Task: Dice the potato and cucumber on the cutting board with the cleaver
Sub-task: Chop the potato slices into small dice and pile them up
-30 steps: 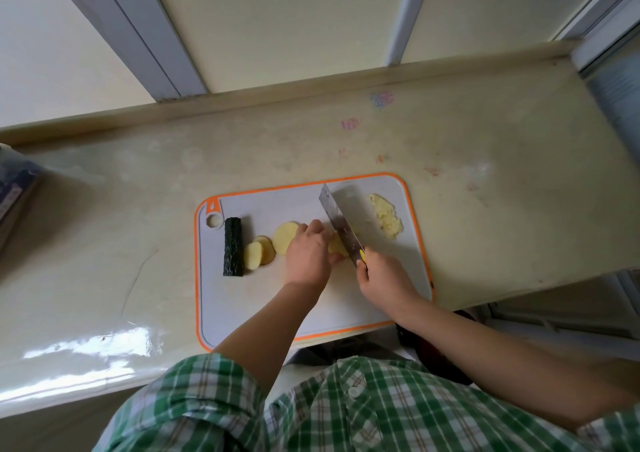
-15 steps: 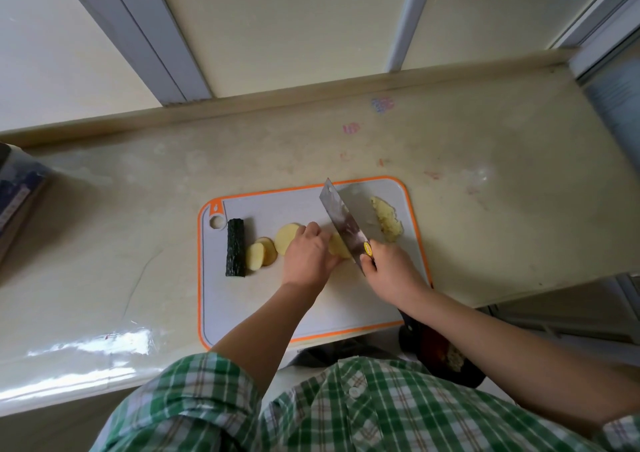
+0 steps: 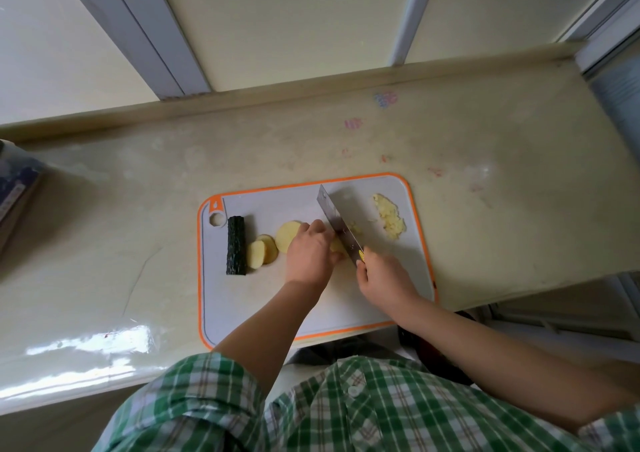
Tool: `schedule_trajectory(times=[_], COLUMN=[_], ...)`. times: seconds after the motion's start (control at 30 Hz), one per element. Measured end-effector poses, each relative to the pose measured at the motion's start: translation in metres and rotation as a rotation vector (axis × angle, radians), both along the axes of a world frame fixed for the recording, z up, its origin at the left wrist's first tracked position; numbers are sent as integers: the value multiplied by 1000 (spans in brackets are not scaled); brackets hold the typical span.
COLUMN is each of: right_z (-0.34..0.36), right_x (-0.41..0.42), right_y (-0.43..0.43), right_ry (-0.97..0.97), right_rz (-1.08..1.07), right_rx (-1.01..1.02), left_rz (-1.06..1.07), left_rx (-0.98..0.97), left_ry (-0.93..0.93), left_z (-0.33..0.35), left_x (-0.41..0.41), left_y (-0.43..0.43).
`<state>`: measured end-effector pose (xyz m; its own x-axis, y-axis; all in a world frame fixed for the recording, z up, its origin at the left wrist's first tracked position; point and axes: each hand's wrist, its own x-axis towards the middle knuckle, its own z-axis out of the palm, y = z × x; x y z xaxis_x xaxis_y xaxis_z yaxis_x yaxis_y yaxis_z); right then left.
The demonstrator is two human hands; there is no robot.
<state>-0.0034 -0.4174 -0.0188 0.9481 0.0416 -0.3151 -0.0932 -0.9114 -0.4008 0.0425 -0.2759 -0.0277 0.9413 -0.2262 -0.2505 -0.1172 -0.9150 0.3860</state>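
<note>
step: dicing potato, my read; cucumber (image 3: pixel 236 245) not yet cut.
left hand (image 3: pixel 308 254): fingers curled down over potato piece (image 3: pixel 337 246), pinning it to cutting board (image 3: pixel 242 306); fingertips hidden.
right hand (image 3: pixel 384 278): fingers wrapped round handle of cleaver (image 3: pixel 337 224).
blade: diagonal, tip far-left, heel at right hand; flat touching or just beside left knuckles, can't tell which.
key relation: blade on right side of left fingers; uncut stock lies leftward, so cuts should walk left, toward fingers.
potato slices (image 3: pixel 265 252): overlapping rounds, just left of left hand.
cucumber: long axis near-to-far, board's left end, nearer left hand.
diced pile (image 3: pixel 389 221): far-right corner, apart from blade.
risk: knuckles close to edge.
</note>
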Motion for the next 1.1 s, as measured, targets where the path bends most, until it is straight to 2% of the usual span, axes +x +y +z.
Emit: schedule_trajectory(times=[0.43, 0.87, 1.1], right_z=[11, 8, 1], right_x=[12, 0, -1], right_y=[-9, 1, 4], right_ry=[-56, 41, 21], right_rz=[-18, 22, 6], right_rx=[72, 31, 45], left_rz=[26, 153, 172], left_rx=[-49, -172, -182], left_ry=[-11, 15, 39], left_z=[2, 5, 5], left_x=[-3, -6, -5], left_y=[6, -1, -2])
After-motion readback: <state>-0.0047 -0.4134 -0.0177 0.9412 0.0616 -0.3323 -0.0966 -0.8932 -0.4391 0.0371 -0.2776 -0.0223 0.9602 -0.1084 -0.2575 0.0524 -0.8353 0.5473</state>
